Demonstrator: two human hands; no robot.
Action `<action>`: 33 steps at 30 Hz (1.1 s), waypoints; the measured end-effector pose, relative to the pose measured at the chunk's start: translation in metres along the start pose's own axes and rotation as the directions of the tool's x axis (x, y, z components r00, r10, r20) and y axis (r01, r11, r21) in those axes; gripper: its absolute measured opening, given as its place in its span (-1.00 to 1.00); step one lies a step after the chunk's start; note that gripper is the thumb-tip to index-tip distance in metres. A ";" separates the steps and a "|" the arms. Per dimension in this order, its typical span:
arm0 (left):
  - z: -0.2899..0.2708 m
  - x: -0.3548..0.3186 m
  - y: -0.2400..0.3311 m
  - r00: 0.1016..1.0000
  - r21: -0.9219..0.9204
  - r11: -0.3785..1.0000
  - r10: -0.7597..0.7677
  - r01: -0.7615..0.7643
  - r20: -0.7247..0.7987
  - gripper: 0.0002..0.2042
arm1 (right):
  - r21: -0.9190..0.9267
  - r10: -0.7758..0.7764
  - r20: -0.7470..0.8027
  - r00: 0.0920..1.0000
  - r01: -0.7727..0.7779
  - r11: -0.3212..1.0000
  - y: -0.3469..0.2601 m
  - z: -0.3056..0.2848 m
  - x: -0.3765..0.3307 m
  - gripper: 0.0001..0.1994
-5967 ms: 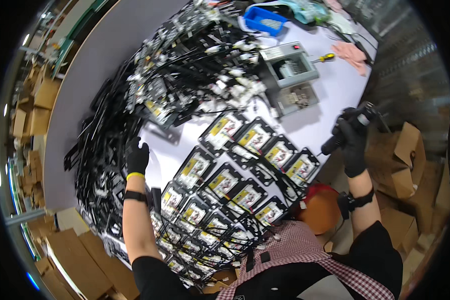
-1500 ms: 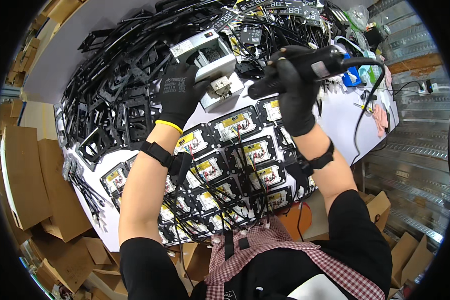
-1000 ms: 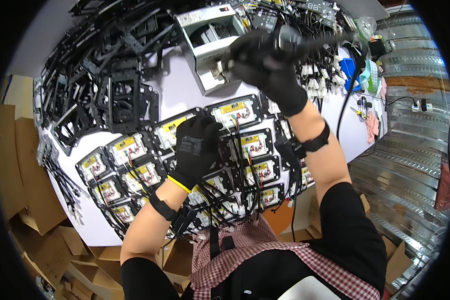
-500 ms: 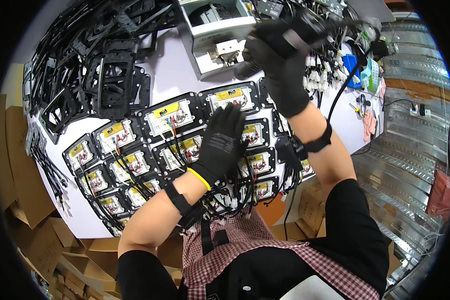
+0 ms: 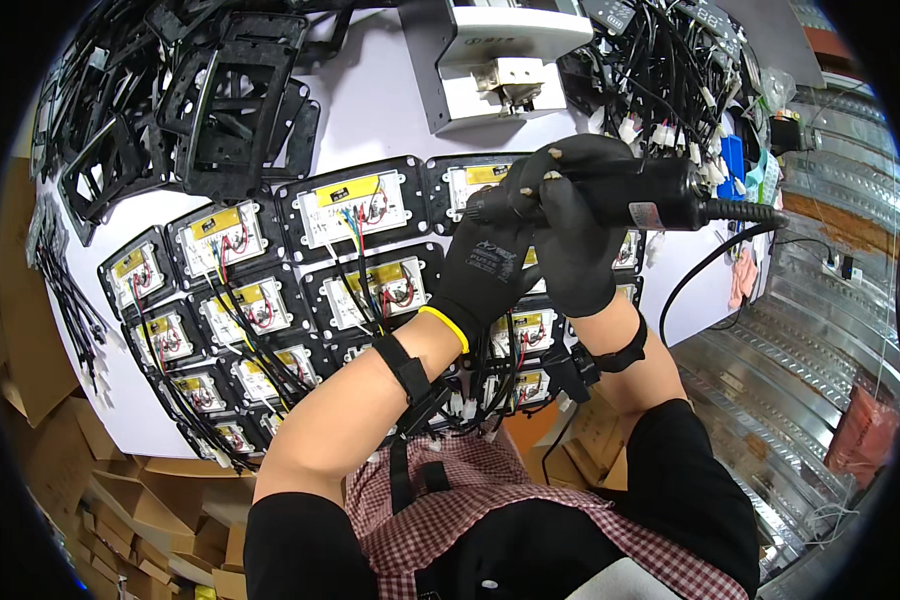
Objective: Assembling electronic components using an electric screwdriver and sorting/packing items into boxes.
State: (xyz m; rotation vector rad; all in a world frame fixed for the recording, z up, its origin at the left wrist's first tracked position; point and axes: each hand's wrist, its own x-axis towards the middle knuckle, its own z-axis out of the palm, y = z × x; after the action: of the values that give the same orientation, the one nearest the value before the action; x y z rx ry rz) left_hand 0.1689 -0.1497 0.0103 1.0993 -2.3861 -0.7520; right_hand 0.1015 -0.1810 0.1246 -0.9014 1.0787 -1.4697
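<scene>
A black corded electric screwdriver [image 5: 665,192] lies sideways in my right hand [image 5: 578,235], gloved in black with the fingers wrapped round its body. My left hand [image 5: 485,262], in a matching glove, meets the screwdriver's front end. Its fingers are drawn together there; their tips and whatever they pinch are partly hidden. Both hands are over the right part of several black frames, each bearing a white module with a yellow label and coloured wires. One framed module [image 5: 475,180] shows just beyond my left fingers, another [image 5: 350,212] to their left.
A grey-white box-shaped device [image 5: 515,45] with a metal fitting stands at the far side. Black plastic frames [image 5: 235,110] are heaped at the far left, cables with white plugs [image 5: 660,85] at the far right. The screwdriver's cord [image 5: 675,285] loops down right. Cardboard boxes [image 5: 160,495] sit below the table [image 5: 120,415].
My right hand has brought the screwdriver from beside the box-shaped device back toward me, over the framed modules. My left hand has shifted right and joined it. The view has tilted slightly.
</scene>
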 end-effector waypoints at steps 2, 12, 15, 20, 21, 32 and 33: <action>-0.001 0.003 0.001 0.999 -0.077 0.997 0.002 -0.006 -0.048 -0.38 | 0.023 -0.010 0.029 1.000 0.010 1.000 0.005 -0.004 0.000 -0.76; -0.014 0.001 -0.006 0.992 -0.287 0.958 -0.045 0.008 -0.120 -0.48 | -0.125 -0.009 0.097 0.995 0.022 0.992 0.029 -0.014 -0.006 -0.78; -0.054 0.007 0.003 0.997 -0.725 0.683 -0.047 0.082 0.069 -0.58 | -0.117 -0.013 0.077 0.997 0.022 0.993 0.025 -0.022 -0.005 -0.73; -0.047 0.005 0.019 0.962 -0.996 -0.054 -0.261 0.073 0.084 -0.51 | -0.072 -0.025 0.057 0.998 0.030 0.997 0.008 -0.016 -0.013 -0.59; -0.044 0.005 0.017 0.949 -0.977 -0.206 -0.297 0.046 0.107 -0.50 | -0.057 -0.030 0.058 0.998 0.033 0.998 0.006 -0.013 -0.012 -0.56; -0.027 0.004 0.010 0.998 -0.004 0.999 0.050 -0.050 0.041 -0.22 | -0.225 -0.519 -0.088 0.850 0.491 0.842 -0.035 -0.007 0.060 -0.71; -0.027 0.004 0.012 0.998 -0.005 0.999 0.052 -0.052 0.038 -0.22 | -0.230 -0.525 -0.005 0.851 0.510 0.829 -0.034 -0.008 0.063 -0.72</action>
State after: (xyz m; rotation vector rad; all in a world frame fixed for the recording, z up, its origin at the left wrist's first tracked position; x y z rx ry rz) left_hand 0.1756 -0.1544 0.0392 1.0259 -2.4345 -0.7660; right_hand 0.0735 -0.2402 0.1536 -1.3937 1.1126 -1.8584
